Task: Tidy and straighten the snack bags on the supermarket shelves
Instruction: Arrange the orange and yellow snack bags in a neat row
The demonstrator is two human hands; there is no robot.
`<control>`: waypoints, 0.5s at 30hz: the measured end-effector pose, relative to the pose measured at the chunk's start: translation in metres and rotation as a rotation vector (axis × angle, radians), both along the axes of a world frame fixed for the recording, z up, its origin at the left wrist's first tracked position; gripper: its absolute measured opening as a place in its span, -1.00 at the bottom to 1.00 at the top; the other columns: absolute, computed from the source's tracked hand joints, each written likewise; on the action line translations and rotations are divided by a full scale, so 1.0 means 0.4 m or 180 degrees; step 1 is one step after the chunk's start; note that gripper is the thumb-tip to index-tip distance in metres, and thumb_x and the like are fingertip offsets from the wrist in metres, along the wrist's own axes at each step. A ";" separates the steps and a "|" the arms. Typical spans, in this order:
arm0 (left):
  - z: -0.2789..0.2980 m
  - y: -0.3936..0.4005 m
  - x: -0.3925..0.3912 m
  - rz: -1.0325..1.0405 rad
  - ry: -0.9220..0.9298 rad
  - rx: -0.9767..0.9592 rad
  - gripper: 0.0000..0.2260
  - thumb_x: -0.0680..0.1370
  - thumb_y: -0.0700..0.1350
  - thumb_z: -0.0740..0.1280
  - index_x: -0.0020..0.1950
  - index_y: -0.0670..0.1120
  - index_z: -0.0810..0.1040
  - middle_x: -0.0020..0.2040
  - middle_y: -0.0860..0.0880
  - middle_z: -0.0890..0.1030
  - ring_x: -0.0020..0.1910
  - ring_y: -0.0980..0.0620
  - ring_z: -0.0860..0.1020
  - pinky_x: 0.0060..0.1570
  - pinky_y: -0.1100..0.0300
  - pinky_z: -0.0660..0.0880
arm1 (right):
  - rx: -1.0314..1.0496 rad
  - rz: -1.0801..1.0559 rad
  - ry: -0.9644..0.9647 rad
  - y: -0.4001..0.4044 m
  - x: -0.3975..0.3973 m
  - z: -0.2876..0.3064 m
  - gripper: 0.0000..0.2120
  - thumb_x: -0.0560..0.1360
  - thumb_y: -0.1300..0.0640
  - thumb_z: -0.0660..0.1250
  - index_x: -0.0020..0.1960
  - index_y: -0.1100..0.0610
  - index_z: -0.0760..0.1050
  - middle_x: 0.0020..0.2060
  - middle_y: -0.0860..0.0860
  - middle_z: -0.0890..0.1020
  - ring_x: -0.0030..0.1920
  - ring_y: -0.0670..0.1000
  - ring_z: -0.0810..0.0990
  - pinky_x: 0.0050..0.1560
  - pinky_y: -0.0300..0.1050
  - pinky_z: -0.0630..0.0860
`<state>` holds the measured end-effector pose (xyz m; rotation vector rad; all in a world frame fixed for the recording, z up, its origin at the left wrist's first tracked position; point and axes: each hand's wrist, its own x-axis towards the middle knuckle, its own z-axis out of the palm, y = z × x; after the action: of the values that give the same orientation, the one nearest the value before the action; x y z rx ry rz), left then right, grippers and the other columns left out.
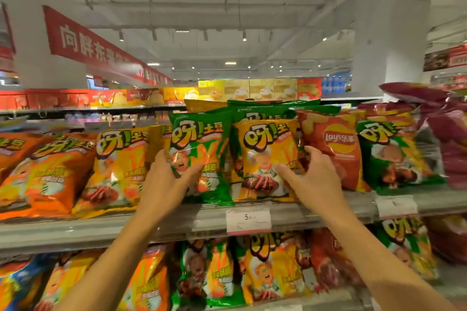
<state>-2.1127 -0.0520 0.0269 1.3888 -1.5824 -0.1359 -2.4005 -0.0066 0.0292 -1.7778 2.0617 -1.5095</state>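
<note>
Left hand (165,179) grips the green bag (199,156) by its lower left side, thumb across the front over the little chef picture, fingers tucked behind the edge. Right hand (313,179) is open, fingers spread, with the thumb lying on the front of the yellow bag (265,159) and the other fingers reaching past its right edge toward the red bag (333,149).

Using the green bag as the anchor: it stands upright on the upper shelf (101,231), and the yellow bag is just to its right, touching it, also upright. The red bag sits right of that, leaning a bit. Another green bag (394,154) comes next, farther right, then purple bags (444,134) piled at the far end. Left of the green bag, a second yellow bag (118,169) and an orange bag (48,177) slump backward. A white price tag (249,219) hangs on the shelf lip just below and right. More bags (267,270) fill the shelf underneath.
</note>
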 end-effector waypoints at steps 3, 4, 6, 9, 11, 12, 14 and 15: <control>0.010 -0.031 0.016 -0.0293 0.0170 0.0510 -0.14 0.28 0.53 0.33 0.37 -0.03 0.37 0.19 0.06 0.58 0.08 -0.01 0.57 0.06 0.03 0.47 | 0.0674 0.0431 -0.0163 -0.051 -0.024 0.019 0.14 0.27 -0.54 0.38 0.59 0.12 0.15 0.41 0.07 0.47 0.36 0.16 0.48 0.27 0.11 0.49; 0.012 -0.041 0.023 -0.0395 0.0196 0.0593 -0.16 0.28 0.53 0.36 0.35 0.00 0.42 0.17 0.07 0.62 0.11 -0.01 0.59 0.14 -0.02 0.50 | 0.0786 0.0550 -0.0265 -0.066 -0.027 0.022 0.13 0.22 -0.56 0.40 0.55 0.11 0.23 0.36 0.05 0.52 0.31 0.13 0.52 0.22 0.07 0.52; 0.017 -0.050 0.030 -0.0596 0.0271 0.0761 -0.20 0.24 0.54 0.40 0.30 0.05 0.50 0.14 0.11 0.66 0.13 0.04 0.60 0.23 -0.06 0.49 | 0.0853 0.0767 -0.0450 -0.092 -0.032 0.022 0.01 0.11 -0.59 0.43 0.37 0.02 0.45 0.19 -0.02 0.63 0.16 0.04 0.60 0.13 0.01 0.57; 0.016 -0.044 0.026 -0.0806 0.0332 0.0929 -0.35 0.21 0.54 0.41 0.10 0.14 0.65 -0.03 0.22 0.70 -0.07 0.30 0.62 0.00 0.14 0.46 | 0.0774 0.1037 -0.0592 -0.121 -0.033 0.018 -0.21 0.08 -0.52 0.49 0.14 -0.06 0.59 0.01 -0.07 0.70 0.01 -0.04 0.65 0.11 0.03 0.61; 0.012 -0.045 0.020 -0.0797 0.0435 0.0866 -0.41 0.23 0.50 0.42 -0.04 0.04 0.69 -0.19 0.24 0.69 -0.23 0.31 0.61 -0.19 0.21 0.40 | 0.0700 0.1148 -0.0690 -0.127 -0.034 0.017 -0.25 0.07 -0.46 0.54 0.12 -0.08 0.59 -0.01 -0.09 0.70 -0.03 -0.06 0.66 0.05 -0.01 0.62; 0.009 -0.049 0.018 -0.0736 0.0514 0.0812 -0.41 0.24 0.47 0.42 -0.07 -0.01 0.69 -0.22 0.18 0.69 -0.27 0.26 0.62 -0.23 0.20 0.41 | 0.0681 0.1193 -0.0720 -0.126 -0.035 0.016 -0.23 0.05 -0.45 0.55 0.14 -0.08 0.57 -0.02 -0.08 0.70 -0.06 -0.04 0.67 0.00 -0.02 0.63; 0.007 -0.053 0.013 -0.0701 0.0657 0.0685 -0.43 0.25 0.42 0.44 -0.06 -0.05 0.67 -0.21 0.12 0.71 -0.25 0.21 0.63 -0.25 0.21 0.42 | 0.0592 0.1268 -0.0750 -0.117 -0.035 0.012 -0.24 0.06 -0.42 0.57 0.14 -0.06 0.54 -0.05 -0.04 0.69 -0.12 0.00 0.68 -0.09 -0.01 0.64; 0.008 -0.051 0.010 -0.0712 0.0729 0.0629 -0.44 0.26 0.38 0.46 -0.03 -0.06 0.66 -0.19 0.10 0.71 -0.21 0.18 0.64 -0.27 0.22 0.43 | 0.0508 0.1276 -0.0733 -0.112 -0.036 0.008 -0.26 0.10 -0.40 0.59 0.14 -0.06 0.52 -0.05 -0.04 0.68 -0.11 0.00 0.67 -0.09 -0.02 0.63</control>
<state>-2.1088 -0.0725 0.0300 1.2887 -1.5573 -0.5792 -2.4147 -0.0514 0.0324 -1.7298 1.5563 -1.3213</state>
